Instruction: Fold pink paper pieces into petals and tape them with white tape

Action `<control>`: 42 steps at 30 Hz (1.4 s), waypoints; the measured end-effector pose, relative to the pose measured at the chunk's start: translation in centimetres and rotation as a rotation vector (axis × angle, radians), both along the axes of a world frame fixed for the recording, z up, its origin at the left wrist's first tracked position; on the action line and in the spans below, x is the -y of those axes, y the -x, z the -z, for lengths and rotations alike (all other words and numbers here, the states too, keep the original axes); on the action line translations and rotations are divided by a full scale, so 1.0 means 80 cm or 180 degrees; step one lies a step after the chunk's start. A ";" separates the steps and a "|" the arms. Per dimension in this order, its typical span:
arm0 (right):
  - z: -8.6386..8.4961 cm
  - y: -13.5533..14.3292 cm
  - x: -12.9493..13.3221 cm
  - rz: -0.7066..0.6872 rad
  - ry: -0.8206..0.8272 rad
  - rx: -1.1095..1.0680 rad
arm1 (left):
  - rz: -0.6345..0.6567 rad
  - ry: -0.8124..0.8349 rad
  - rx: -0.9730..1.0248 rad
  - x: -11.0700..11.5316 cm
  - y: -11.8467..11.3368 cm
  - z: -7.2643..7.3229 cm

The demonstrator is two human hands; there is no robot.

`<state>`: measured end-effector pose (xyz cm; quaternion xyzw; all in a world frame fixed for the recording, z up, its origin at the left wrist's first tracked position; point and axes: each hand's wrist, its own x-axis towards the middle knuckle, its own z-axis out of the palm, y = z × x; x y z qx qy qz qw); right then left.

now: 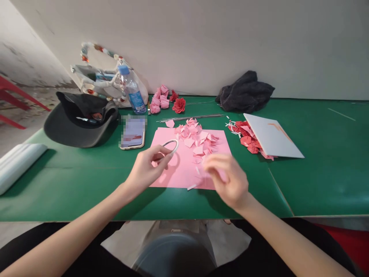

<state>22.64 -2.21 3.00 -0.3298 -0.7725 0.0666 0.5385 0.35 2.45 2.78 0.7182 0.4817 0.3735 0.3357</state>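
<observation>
Over the left part of a pink paper sheet (164,177), my left hand (151,163) has its fingers closed on a white tape roll (173,143), seen as a thin ring. My right hand (226,177), slightly blurred, is over the sheet's lower right part with its fingers pinched together; whatever is between them is too small to make out. Folded pink paper pieces (189,142) lie in a loose heap on the sheet, beyond and between the hands. A small white strip (191,187) rests at the sheet's near edge.
Beyond the sheet are thin wires (196,117), pink paper flowers (160,100) and a red one (179,105). Phone (134,132), cap (80,123), bottle (134,92) and beaded bag (100,73) stand left. A white board (273,136) leans on red pieces (249,140); black cloth (246,92) lies behind.
</observation>
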 end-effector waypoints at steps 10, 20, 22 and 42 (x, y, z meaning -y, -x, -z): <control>0.039 -0.051 -0.062 0.1047 0.1397 0.0282 | 0.0837 -0.0517 -0.1402 0.006 -0.010 0.027; 0.047 -0.044 -0.066 0.1278 0.1254 0.0423 | 0.0674 -0.0559 -0.1182 0.013 -0.014 0.020; 0.041 -0.037 -0.060 0.1261 0.1027 0.0289 | 0.0654 -0.0337 -0.0797 0.017 -0.017 0.015; 0.005 0.031 0.008 -0.0317 0.2801 -0.1594 | 0.0495 0.2024 0.1572 0.041 -0.035 0.000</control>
